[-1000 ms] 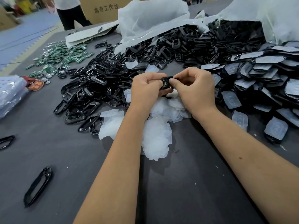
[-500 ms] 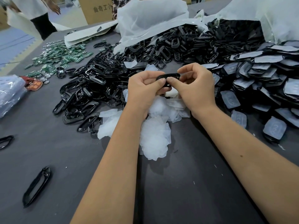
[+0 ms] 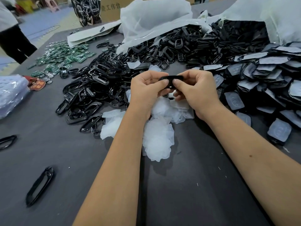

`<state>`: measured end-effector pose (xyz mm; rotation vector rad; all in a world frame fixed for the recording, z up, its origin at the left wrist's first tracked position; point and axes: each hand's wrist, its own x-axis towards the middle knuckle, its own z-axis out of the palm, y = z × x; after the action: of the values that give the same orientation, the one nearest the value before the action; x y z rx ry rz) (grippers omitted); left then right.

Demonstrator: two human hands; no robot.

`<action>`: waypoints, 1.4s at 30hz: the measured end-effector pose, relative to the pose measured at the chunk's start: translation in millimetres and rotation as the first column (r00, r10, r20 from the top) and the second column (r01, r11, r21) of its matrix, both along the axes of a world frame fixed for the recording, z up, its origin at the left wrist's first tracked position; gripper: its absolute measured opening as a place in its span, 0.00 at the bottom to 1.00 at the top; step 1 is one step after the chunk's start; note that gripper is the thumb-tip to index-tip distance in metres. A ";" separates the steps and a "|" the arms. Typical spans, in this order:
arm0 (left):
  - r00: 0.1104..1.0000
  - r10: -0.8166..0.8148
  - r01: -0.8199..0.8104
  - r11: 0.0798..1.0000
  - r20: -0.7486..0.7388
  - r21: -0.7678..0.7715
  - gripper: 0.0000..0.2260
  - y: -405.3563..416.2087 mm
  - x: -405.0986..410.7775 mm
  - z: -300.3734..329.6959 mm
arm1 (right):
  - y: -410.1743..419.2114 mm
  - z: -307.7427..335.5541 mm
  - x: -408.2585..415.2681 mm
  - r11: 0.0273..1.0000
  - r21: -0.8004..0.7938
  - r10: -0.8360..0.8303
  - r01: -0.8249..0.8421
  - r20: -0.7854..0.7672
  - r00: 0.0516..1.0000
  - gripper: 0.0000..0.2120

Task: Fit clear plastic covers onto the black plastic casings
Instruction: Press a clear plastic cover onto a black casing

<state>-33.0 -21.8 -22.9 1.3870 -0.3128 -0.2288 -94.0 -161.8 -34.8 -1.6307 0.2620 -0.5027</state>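
Above clear covers pile [image 3: 157, 137]: left hand [image 3: 146, 90], right hand [image 3: 197, 91] both pinching black casing [image 3: 171, 78], thumbs pressed on its near edge.

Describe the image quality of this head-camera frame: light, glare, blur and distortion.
Head view: soft, even light, with faint shadows under the forearms on the grey table; glossy highlights on the black casings pile; wide-angle bending toward the edges; background people blurred; the left hand and right hand stay sharp.
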 end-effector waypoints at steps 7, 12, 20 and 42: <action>0.997 0.020 -0.026 0.996 0.071 0.080 0.08 0.7 -2.0 -0.9 | 2.7 -1.3 1.5 0.987 -0.144 -0.072 0.073 0.012 0.997 0.04; 0.993 0.084 -0.090 0.994 0.085 0.064 0.09 0.6 -1.9 3.9 | 6.3 -2.4 0.7 0.932 -0.304 -0.167 0.198 0.124 0.978 0.05; 0.931 0.358 -0.364 0.918 -0.067 -0.159 0.07 10.7 7.8 8.6 | 6.7 -5.6 4.0 0.650 -0.758 -0.113 0.050 -0.031 0.993 0.15; 0.899 0.409 -0.432 0.885 -0.154 -0.172 0.07 10.1 10.6 4.7 | 10.8 -3.1 0.2 0.773 -0.598 -0.069 0.211 0.251 0.965 0.06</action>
<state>-22.4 -11.7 -18.2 1.1999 0.0657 0.0860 -93.8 -151.0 -37.9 -2.1889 0.0480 -0.9530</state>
